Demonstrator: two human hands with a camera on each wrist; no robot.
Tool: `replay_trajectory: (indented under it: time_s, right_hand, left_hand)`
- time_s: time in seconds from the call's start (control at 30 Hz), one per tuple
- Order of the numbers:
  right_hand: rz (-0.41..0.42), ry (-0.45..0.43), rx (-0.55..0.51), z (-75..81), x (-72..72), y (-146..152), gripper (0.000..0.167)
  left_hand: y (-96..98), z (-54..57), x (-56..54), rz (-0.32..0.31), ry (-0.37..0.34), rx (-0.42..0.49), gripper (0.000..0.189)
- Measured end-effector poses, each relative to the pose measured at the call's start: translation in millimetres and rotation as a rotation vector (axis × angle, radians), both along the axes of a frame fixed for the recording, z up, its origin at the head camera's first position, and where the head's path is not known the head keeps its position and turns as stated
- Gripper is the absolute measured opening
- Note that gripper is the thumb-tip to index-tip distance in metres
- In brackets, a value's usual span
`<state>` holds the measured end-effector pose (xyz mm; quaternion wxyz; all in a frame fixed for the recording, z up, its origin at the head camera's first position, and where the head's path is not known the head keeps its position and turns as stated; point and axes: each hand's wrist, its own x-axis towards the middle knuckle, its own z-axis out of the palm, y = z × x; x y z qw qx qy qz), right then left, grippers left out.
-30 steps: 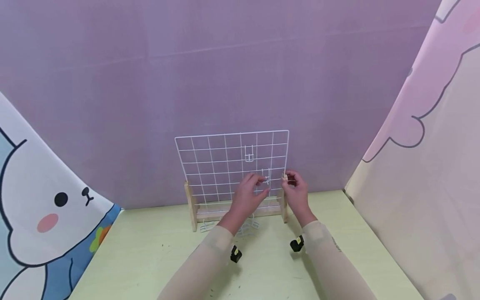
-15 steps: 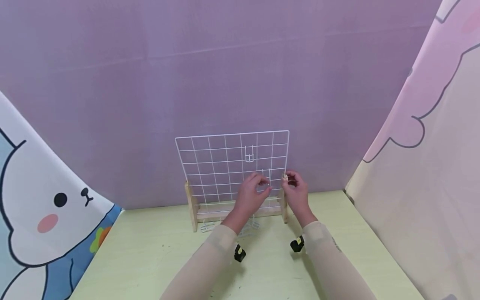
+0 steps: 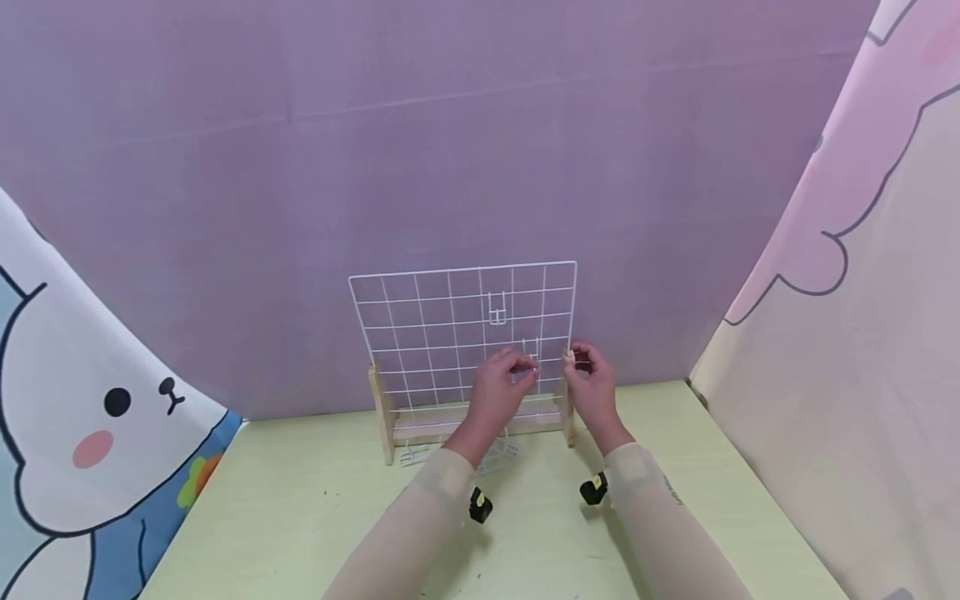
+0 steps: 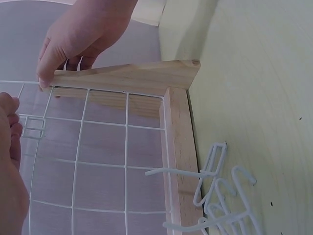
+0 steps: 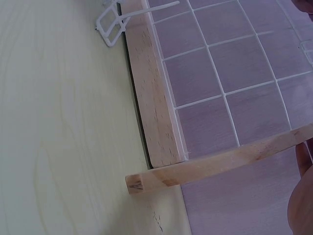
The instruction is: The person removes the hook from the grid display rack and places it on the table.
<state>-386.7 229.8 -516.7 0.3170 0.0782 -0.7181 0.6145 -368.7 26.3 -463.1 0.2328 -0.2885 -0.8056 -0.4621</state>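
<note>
A white wire grid panel (image 3: 442,333) stands in a wooden base, its right upright (image 3: 564,410) at the panel's side. My left hand (image 3: 497,396) is in front of the panel's lower right part, thumb and index finger pinching at a white wire hook (image 3: 531,346) hung on the grid. The hook's frame shows beside the fingertips in the left wrist view; its prong is hidden by the fingers. My right hand (image 3: 592,387) grips the top of the right upright, thumb in front. That hand (image 4: 85,34) also shows around the upright in the left wrist view.
A second wire hook (image 3: 497,310) hangs higher on the grid. Several loose white hooks (image 4: 234,196) lie on the pale table (image 3: 337,517) before the wooden base rail (image 4: 183,147). The left upright (image 3: 382,412) carries the panel's other side. A purple backdrop (image 3: 450,167) rises behind.
My left hand has shifted slightly to the right, and its thumb and index finger have come closer together at the lower hook. My right hand stays on the upright.
</note>
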Motion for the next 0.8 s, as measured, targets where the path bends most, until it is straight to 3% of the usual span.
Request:
replay_trajectory:
  time_s: [0.37, 0.57, 0.8]
  right_hand:
    - [0.008, 0.017, -0.024, 1.6, 2.0, -0.7, 0.025]
    - [-0.005, -0.008, -0.041, 2.9, 0.9, -3.3, 0.027]
    - [-0.002, -0.030, -0.043, 28.1, 23.7, -14.9, 0.026]
  left_hand:
    - [-2.0, 0.3, 0.9, 0.018, 0.072, 0.048, 0.010]
    - [-2.4, 6.0, 1.2, 0.027, 0.083, 0.048, 0.010]
    - [-4.1, 15.5, 0.0, 0.006, 0.097, 0.099, 0.011]
